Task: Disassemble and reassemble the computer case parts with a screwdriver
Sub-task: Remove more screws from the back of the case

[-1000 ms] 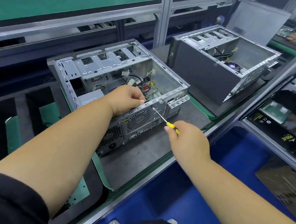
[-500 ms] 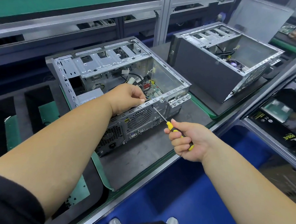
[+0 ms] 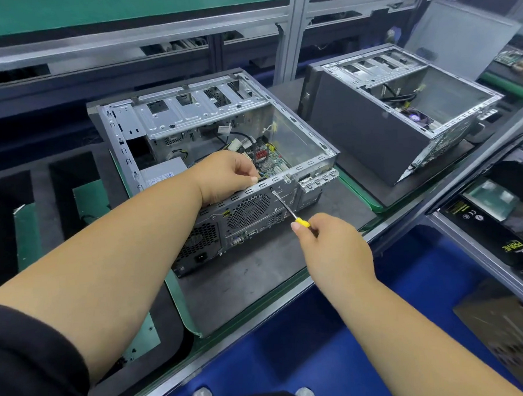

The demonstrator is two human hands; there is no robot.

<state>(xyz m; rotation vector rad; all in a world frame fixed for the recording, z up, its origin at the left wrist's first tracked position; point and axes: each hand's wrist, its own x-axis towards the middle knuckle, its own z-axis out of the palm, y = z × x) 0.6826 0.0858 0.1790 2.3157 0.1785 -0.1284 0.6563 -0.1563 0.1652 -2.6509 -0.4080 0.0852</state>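
Right hand (image 3: 332, 248): nearest, grasping the yellow handle of the screwdriver (image 3: 288, 210); its tip meets a screw near the top edge of the rear panel. Left hand (image 3: 226, 177): fingers curled over that same top edge, pinching something too small to identify. Computer case (image 3: 221, 157): lies on its side on a dark mat (image 3: 258, 276), side cover off; contains a circuit board, cables, a power supply and a drive cage. Progress, judged: cover removed, a rear screw in hand, reassembly apparently outstanding. Second case (image 3: 395, 112): beyond, also open, holding a fan and cables.
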